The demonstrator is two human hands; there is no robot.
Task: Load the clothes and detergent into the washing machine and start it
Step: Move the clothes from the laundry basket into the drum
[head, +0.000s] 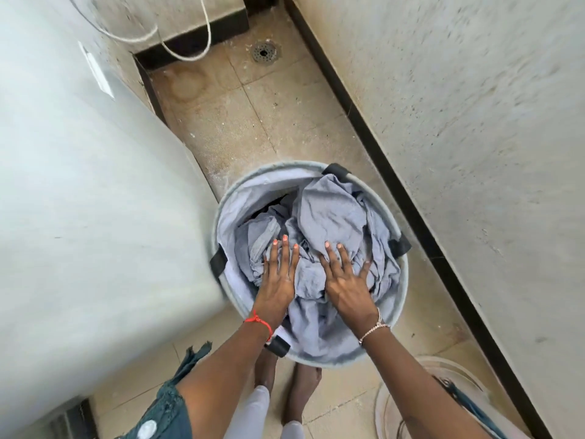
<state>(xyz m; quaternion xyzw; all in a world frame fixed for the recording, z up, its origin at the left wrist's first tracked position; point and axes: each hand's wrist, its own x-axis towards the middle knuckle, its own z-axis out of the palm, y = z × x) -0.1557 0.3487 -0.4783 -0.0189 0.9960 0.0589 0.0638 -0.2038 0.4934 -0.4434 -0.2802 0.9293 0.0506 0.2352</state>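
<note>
A round grey laundry basket with black handle grips stands on the floor in front of my feet. It is full of crumpled pale blue-grey clothes. My left hand lies flat on the cloth at the basket's left, fingers spread. My right hand rests palm down on the cloth at the centre, fingers spread too. Neither hand has closed around the fabric. The white washing machine fills the left side of the view, its side panel right beside the basket. No detergent is visible.
A tiled floor strip runs between the machine and a pale wall on the right with a dark skirting. A floor drain lies at the far end, white hoses beyond the machine. A clear round tub sits at the lower right.
</note>
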